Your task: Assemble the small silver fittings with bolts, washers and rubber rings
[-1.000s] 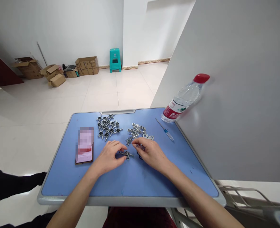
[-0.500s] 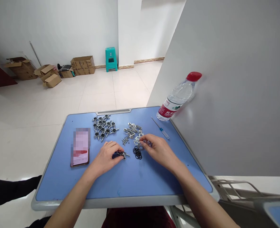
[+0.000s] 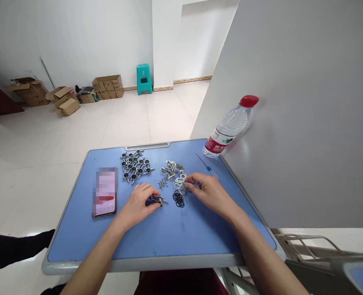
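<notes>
My left hand (image 3: 142, 200) is closed at the middle of the table on a small metal fitting (image 3: 160, 200) with a black ring on it. To its right, my right hand (image 3: 206, 191) has its fingertips together at the edge of a pile of flat metal plates (image 3: 178, 184). Whether a plate is between those fingers is hidden. Just below the plates lie several black rubber rings (image 3: 178, 199). Tiny screws (image 3: 162, 183) form a small heap between the hands, and metal hook-shaped parts (image 3: 171, 168) lie behind them.
Several fittings with black round centres (image 3: 135, 164) are grouped at the back left of the blue table (image 3: 156, 241). A phone (image 3: 106, 192) lies at left. A screwdriver (image 3: 208, 166) rests at right, near a water bottle (image 3: 227, 131) beside the grey partition (image 3: 307, 123).
My right hand has shifted slightly right, uncovering more of the flat plates. My left hand keeps its hold on the fitting. The view has tilted slightly.
</notes>
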A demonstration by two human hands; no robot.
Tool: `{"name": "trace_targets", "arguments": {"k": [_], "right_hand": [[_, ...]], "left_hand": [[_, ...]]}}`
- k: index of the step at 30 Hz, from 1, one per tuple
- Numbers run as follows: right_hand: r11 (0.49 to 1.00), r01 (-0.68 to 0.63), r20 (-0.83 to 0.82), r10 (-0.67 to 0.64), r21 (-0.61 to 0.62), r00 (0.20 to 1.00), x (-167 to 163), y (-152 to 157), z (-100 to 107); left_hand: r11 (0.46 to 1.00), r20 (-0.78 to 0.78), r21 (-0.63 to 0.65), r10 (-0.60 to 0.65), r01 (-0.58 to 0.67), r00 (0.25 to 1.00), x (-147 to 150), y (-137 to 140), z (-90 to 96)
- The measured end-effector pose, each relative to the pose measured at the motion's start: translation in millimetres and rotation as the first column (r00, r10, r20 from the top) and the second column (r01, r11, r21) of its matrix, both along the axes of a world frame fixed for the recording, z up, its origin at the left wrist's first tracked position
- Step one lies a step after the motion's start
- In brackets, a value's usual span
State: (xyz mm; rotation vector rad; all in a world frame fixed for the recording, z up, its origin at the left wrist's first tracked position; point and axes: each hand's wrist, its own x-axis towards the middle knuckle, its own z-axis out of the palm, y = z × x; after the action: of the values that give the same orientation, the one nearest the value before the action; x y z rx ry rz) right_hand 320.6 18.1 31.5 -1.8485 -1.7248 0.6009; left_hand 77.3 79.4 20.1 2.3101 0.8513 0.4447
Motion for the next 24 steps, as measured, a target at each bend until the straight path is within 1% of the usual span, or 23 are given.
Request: {"name": "trace_targets", "arguments": {"k": [4,10,15,24], "right_hand": [[0.998,0.031,0.026,-0.029,-0.058,0.999,9.6,0.8,2.1],[0.986,-0.055,0.024,0.060,-0.157,0.998,11.1,-1.8,8.2],[0.977,-0.124,0.000,0.126,-0.175,0.992,7.8,-2.8,8.2],[0.963,-0.135,0.111,0.164,-0.231,0.980,0.3,-0.3,9.7]], "left_hand": [[1.000,-0.006,0.002,-0.022,0.022,1.000,-0.9,1.4,-2.5],[1.000,0.009,-0.009,-0.013,0.013,1.000,-0.6,2.2,-3.4],[1.000,0.008,-0.030,0.001,-0.001,1.000,-0.1,1.2,-1.4],[0.998,0.006,-0.065,0.023,-0.023,1.000,-1.5,0.2,0.8]]}}
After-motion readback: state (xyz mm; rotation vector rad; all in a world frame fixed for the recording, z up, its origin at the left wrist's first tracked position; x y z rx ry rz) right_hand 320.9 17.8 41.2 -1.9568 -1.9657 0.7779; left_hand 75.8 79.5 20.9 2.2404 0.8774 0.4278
